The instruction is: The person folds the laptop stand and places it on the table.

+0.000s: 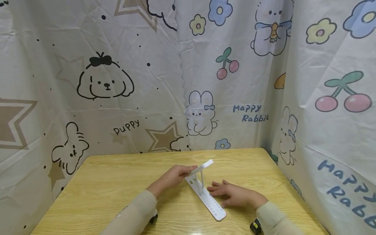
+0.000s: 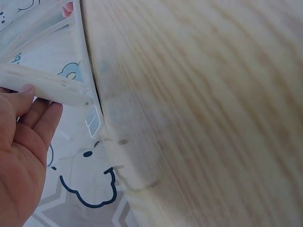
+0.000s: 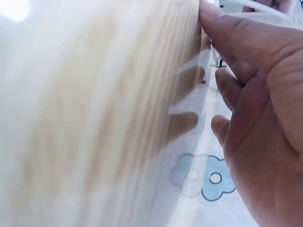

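A white folding stand (image 1: 212, 206) stands at mid-table, its long slotted base strip lying slantwise on the wood. Thin struts rise from the strip to a tilted upper bar (image 1: 208, 164). With thumb and fingers, my left hand (image 1: 174, 175) pinches the lower end of that bar; the left wrist view shows the grip on the white bar (image 2: 52, 90) close up. To the right of the base strip, my right hand (image 1: 236, 195) lies low over the table with fingers spread, fingertips beside the strip. In the right wrist view its thumb (image 3: 222, 23) points toward the stand.
The light wood table (image 1: 117, 182) has a glossy surface that mirrors the hand. Behind it and on both sides hangs a pale printed curtain (image 1: 158, 85) with cartoon animals, flowers and cherries. A small black device (image 1: 255, 226) sits by the right cuff.
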A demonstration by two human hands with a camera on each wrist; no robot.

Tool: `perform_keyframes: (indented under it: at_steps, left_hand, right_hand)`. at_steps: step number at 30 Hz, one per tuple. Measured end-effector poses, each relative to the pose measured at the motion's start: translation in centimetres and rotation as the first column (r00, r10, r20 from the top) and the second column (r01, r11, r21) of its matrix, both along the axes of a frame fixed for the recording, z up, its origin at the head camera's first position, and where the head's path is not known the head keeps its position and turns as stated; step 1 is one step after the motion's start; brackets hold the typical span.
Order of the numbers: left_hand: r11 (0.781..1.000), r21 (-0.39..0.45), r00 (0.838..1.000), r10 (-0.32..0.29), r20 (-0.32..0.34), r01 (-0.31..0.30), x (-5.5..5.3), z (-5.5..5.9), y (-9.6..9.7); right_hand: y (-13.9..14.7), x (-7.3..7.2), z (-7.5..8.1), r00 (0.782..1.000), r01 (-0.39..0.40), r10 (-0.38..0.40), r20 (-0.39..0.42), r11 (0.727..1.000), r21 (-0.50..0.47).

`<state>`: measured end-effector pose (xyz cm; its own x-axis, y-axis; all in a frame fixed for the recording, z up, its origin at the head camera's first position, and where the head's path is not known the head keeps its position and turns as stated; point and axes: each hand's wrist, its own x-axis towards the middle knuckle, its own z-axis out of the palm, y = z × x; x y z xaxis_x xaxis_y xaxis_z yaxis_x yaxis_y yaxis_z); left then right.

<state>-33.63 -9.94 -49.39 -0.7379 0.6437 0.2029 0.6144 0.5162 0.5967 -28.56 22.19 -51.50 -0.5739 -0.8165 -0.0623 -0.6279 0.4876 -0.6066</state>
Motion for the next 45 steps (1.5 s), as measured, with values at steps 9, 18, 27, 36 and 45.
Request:
perform_keyframes:
  at_steps: [9,18,27,36,45]
  left_hand:
    - [0.996,0.091,1.0,-0.002,-0.011,0.003,-0.4,-0.4,-0.4]
    - [0.988,0.152,0.997,-0.017,0.069,0.006,-1.0,-0.6,-1.1]
    - [0.977,0.214,0.986,-0.021,0.163,-0.014,-1.5,-0.6,-1.5]
    - [0.95,0.307,0.977,-0.008,0.211,-0.058,-1.5,-1.1,-2.1]
    - [0.943,0.325,0.951,-0.029,0.306,-0.076,-1.8,-1.5,-2.7]
  right_hand:
    - [-1.9,1.0,0.0,0.999,0.02,-0.02,-0.033,1.0,-0.002]
    - [-3.5,1.1,-0.3,0.994,0.094,-0.093,-0.058,0.995,0.014]
    - [-5.1,0.1,-0.6,0.986,0.149,-0.147,-0.075,0.989,0.013]
    - [-7.2,1.0,-0.1,0.963,0.205,-0.192,-0.189,0.978,0.049]
    - [-8.7,1.8,0.0,0.944,0.266,-0.249,-0.215,0.962,0.054]
